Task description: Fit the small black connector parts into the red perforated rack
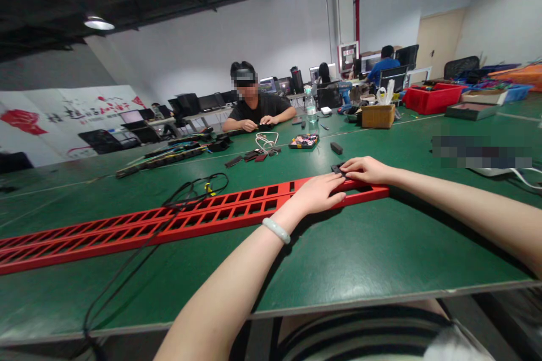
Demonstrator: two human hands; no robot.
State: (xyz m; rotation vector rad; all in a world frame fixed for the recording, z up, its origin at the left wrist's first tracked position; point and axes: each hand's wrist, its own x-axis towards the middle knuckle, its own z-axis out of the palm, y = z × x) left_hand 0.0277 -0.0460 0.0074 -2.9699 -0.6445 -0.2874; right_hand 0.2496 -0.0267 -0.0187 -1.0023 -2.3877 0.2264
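Note:
A long red slotted frame (237,210) lies across the green table, its right end under my hands. My left hand (317,194), with a pale bangle at the wrist, rests palm down over the frame, fingers stretched out, their tips at a small black part (337,169). The fingers of my right hand (365,171) are bent together on that same black part, at the far edge of the frame's right end. My fingers partly cover the part.
Black cables (169,203) cross the frame at left. Beyond lie a black block (336,148), a small tray (304,141), dark pieces (254,155) and a bottle (311,107). A person (258,107) sits opposite. A red bin (434,98) stands back right.

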